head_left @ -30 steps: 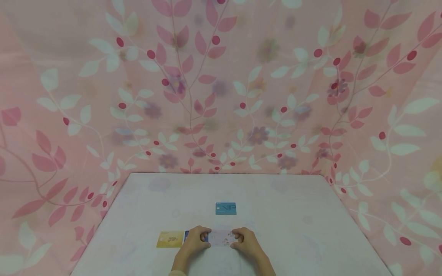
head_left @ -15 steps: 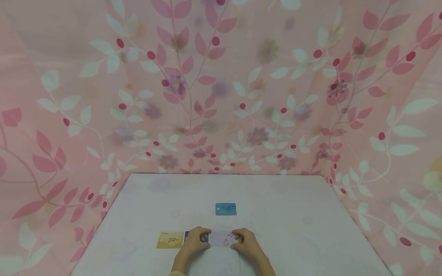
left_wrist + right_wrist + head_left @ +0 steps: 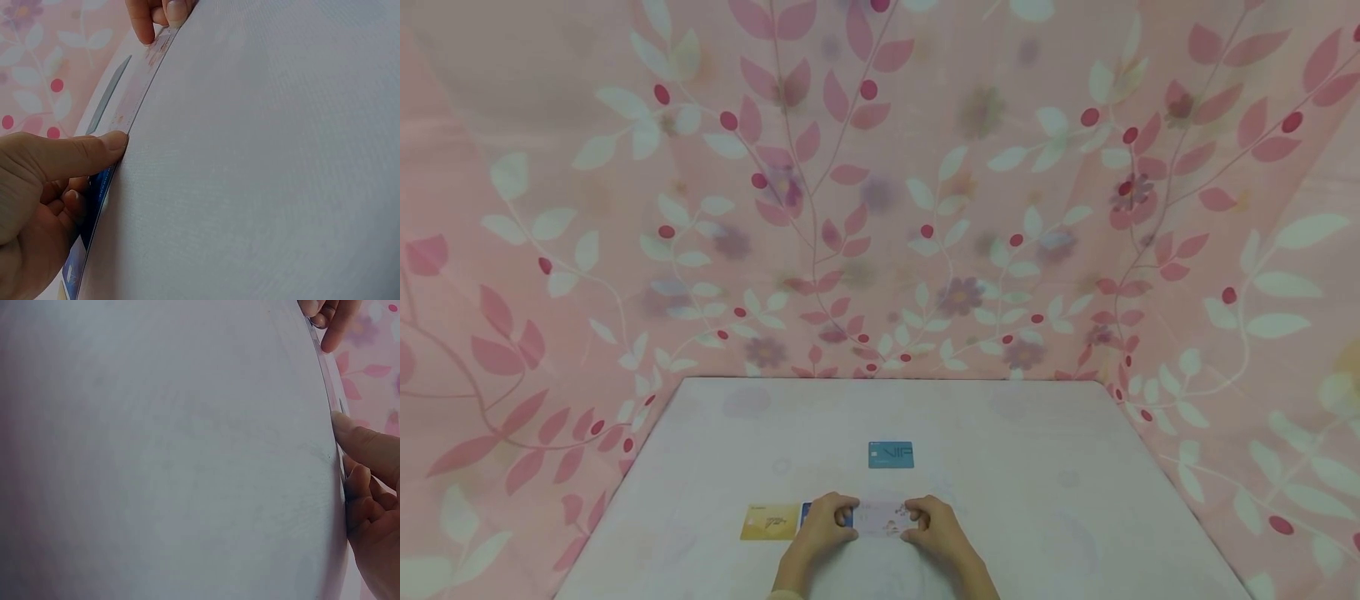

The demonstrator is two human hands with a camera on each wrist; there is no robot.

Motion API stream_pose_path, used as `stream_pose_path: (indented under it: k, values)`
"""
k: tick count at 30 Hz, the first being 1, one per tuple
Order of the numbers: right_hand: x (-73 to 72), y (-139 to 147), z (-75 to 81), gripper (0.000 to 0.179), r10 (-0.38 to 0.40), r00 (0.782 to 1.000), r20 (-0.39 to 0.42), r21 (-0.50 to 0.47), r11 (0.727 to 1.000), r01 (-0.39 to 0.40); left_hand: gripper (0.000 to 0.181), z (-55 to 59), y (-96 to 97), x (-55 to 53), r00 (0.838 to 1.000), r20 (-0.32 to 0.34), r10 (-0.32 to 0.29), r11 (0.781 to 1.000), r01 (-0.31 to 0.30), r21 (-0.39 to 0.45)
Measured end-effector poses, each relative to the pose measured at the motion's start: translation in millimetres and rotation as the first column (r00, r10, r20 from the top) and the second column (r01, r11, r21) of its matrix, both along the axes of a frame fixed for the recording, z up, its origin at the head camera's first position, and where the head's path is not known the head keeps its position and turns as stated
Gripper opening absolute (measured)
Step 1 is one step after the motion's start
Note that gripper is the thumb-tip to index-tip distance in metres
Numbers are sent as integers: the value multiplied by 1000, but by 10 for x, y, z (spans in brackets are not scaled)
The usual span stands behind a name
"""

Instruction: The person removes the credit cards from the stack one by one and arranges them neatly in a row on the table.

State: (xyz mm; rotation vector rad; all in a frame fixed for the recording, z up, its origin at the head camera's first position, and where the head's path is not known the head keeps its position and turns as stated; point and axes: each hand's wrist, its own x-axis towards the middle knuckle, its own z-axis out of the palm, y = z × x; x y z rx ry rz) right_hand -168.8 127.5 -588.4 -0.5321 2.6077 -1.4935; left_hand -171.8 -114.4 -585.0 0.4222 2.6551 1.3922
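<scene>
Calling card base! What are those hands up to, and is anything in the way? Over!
Left hand, right hand: pinching pale card. Blue card close at its left. Teal card beyond, not in the way.

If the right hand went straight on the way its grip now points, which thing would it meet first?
The pale flowered card, whose right end the right hand seems to touch; in the head view the line then runs towards the left hand at the other end. Depth is unclear.
</scene>
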Motion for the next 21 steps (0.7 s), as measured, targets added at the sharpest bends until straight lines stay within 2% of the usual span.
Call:
stream_pose_path:
  k: [12,16,21]
  values:
    - [-13,5,-13,43,-1,1000,-7,12,1000,1,41,10,8,15,1000,-14,-5,1000,5,-4]
    - [-15,7,-1,47,-23,999,31,8,1000,23,41,27,12,11,1000,-2,-14,1000,14,-2]
    - [-33,-3,5,50,-53,996,72,6,999,53,44,32,-13,-6,999,42,-11,1000,10,26]
